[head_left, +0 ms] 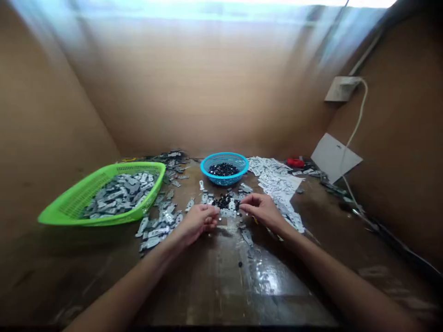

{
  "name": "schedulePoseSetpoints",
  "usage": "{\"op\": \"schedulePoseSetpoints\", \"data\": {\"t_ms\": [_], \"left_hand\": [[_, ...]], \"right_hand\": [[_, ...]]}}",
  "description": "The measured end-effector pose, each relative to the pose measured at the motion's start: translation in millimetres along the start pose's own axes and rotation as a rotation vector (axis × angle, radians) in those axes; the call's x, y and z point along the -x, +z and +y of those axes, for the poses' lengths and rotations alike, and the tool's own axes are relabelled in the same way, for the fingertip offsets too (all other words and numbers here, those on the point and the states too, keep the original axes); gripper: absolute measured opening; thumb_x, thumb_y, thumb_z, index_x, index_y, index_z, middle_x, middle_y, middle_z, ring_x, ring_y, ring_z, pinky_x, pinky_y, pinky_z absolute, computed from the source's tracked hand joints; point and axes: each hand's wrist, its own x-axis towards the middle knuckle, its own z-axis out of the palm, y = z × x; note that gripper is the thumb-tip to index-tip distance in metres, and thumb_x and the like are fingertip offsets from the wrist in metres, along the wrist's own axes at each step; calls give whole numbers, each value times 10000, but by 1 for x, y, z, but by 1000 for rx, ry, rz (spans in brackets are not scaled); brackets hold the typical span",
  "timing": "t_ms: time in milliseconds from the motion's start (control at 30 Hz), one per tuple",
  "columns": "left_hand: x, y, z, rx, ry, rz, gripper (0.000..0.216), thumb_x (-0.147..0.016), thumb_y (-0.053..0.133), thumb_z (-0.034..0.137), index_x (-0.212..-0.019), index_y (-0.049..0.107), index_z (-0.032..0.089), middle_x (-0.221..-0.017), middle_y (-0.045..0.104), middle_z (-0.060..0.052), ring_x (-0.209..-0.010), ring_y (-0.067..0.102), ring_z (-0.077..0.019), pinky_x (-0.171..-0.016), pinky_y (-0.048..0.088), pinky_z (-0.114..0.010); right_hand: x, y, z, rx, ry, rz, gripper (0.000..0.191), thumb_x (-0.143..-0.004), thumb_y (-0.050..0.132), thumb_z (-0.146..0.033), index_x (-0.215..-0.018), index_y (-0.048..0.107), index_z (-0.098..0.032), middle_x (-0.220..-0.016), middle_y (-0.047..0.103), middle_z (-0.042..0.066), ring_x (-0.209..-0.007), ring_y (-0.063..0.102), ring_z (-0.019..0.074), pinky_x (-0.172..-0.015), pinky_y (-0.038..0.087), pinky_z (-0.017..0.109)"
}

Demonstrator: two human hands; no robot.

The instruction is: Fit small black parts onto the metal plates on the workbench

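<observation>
My left hand (200, 222) is closed, with thumb and forefinger pressed together beside a flat grey plastic piece (227, 213). Whatever sits in that pinch is too small to name. Across from it, my right hand (262, 210) also pinches, its fingertips at the right edge of a small pile of black parts (223, 201). What those fingertips hold, if anything, cannot be made out. Several grey pieces lie around the pile, and a longer grey piece (247, 236) rests below my right hand.
A green basket (159, 184) of grey pieces stands at left, with loose grey pieces (155, 235) beside it. Behind my hands is a blue basket (224, 155) of black parts. White pieces (272, 177) are heaped at right, near a red object (295, 163). A cable (360, 110) hangs along the right wall.
</observation>
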Motion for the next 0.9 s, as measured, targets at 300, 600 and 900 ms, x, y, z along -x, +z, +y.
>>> {"op": "schedulePoseSetpoints", "data": {"t_ms": [300, 600, 900], "left_hand": [[5, 8, -14, -48, 23, 24, 270, -726, 627, 356, -786, 548, 104, -748, 617, -72, -581, 577, -89, -539, 443, -181], [3, 2, -18, -23, -16, 40, 256, -717, 634, 323, -794, 571, 87, -777, 640, -105, -621, 603, -101, -568, 456, -174], [8, 12, -17, 40, 37, 97, 246, -723, 633, 310, -795, 565, 85, -773, 641, -109, -621, 606, -101, -583, 466, -179]], "right_hand": [[13, 28, 8, -219, 96, -31, 183, -722, 620, -311, -799, 605, -145, -698, 611, 18, -601, 556, 112, -570, 443, 224], [10, 22, 13, -44, -52, -93, 120, -714, 636, -268, -756, 648, -156, -905, 605, 54, -796, 573, 149, -687, 452, 258], [14, 27, 3, 87, -176, 26, 54, -746, 607, -217, -742, 631, -169, -920, 598, 54, -854, 563, 154, -759, 437, 285]]}}
